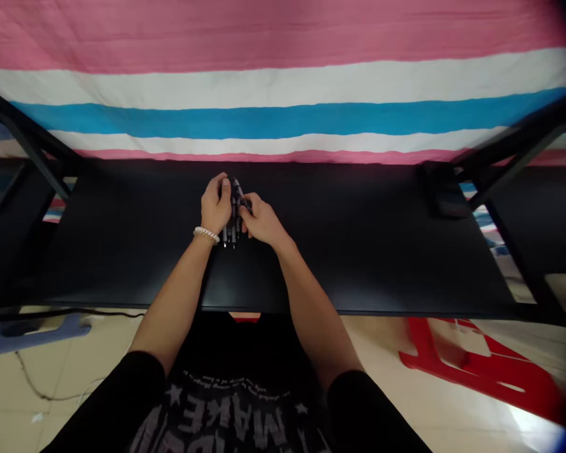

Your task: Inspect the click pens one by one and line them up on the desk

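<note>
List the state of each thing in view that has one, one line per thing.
left hand, closed around the dark pens
right hand, fingers pressed on the pens
dark pens, bunched together, tips toward the person
white bead bracelet, worn on the left wrist
black desk, level, hands above it
striped cloth, hanging behind the desk, wrinkled
red plastic stool, on the floor, blurred

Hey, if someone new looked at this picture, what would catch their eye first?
The wide pink, white and blue striped cloth spans the top of the view. Below it, mid-way along the black table, the left hand, wearing a white beaded bracelet, and the right hand hold a bundle of dark pens. A red plastic stool sits on the floor at lower right.
</note>
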`<action>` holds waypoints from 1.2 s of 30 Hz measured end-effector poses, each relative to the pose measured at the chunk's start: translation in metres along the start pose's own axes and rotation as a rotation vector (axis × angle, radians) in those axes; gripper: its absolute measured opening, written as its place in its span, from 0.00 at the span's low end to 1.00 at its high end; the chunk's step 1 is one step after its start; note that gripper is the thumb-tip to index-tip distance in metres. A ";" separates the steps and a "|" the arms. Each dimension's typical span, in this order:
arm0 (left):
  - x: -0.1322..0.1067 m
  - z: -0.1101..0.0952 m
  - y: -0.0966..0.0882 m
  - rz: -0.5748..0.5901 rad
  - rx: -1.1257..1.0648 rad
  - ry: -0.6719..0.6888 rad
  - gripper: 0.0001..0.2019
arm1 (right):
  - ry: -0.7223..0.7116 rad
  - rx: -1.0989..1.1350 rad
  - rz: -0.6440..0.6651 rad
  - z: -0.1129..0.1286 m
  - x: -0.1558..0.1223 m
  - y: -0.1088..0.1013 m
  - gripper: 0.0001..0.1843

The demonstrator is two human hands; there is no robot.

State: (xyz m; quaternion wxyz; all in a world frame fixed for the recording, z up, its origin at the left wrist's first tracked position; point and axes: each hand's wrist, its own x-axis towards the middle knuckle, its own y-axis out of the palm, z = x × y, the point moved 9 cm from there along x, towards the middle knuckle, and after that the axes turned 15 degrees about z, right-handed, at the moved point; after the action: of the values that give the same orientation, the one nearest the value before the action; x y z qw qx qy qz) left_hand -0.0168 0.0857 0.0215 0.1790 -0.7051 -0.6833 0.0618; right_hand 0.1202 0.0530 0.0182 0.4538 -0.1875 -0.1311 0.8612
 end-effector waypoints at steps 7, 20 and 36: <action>0.000 -0.010 0.014 0.097 -0.609 0.026 0.14 | -0.180 0.166 -0.057 0.014 0.000 -0.005 0.12; 0.000 -0.002 0.002 -0.016 -0.816 0.031 0.08 | -0.234 0.528 -0.273 -0.005 0.004 -0.018 0.21; -0.001 0.017 -0.006 -0.140 -0.737 -0.062 0.09 | -0.241 0.411 -0.400 0.001 -0.002 -0.022 0.14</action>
State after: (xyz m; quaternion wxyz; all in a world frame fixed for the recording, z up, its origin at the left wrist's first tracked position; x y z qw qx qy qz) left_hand -0.0282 0.0874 0.0075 -0.1037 -0.6718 -0.7112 -0.1793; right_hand 0.1371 0.0630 0.0280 0.6239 0.0411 -0.0414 0.7793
